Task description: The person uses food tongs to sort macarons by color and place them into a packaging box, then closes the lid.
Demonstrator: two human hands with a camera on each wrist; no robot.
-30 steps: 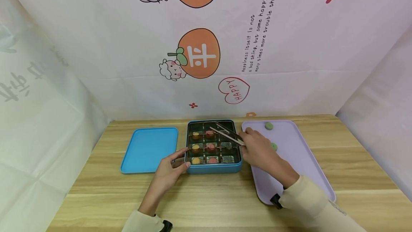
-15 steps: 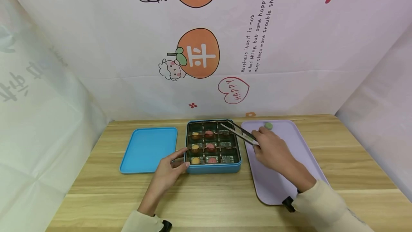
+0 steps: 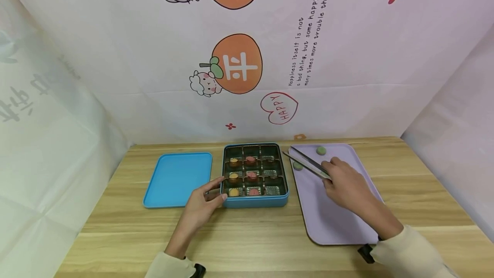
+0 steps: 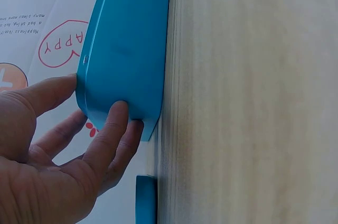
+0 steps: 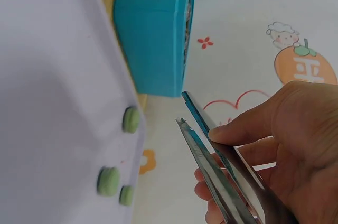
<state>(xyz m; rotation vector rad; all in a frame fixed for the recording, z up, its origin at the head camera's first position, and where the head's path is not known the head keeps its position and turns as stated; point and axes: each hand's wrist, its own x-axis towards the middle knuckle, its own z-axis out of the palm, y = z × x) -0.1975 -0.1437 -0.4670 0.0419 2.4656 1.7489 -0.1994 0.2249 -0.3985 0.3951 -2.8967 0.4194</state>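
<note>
My left hand rests its fingertips against the left side and near corner of a blue box; in the left wrist view the fingers are lightly bent along the wall. Inside, a dark divided insert holds yellow macarons in the left column and pink macarons in the middle one. My right hand grips metal tongs between thumb and fingers, their serrated tips apart with nothing between them. The tips hover by the left edge of a lilac tray, close to a green macaron.
Another green macaron lies at the tray's far end; the right wrist view shows a third green macaron. Left of the box lies a flat blue lid. A printed white cloth stands behind the wooden table.
My right hand has drawn the tongs rightward from over the box to the tray. The green macaron by the tray's left edge has come into view. My left hand stays in place.
</note>
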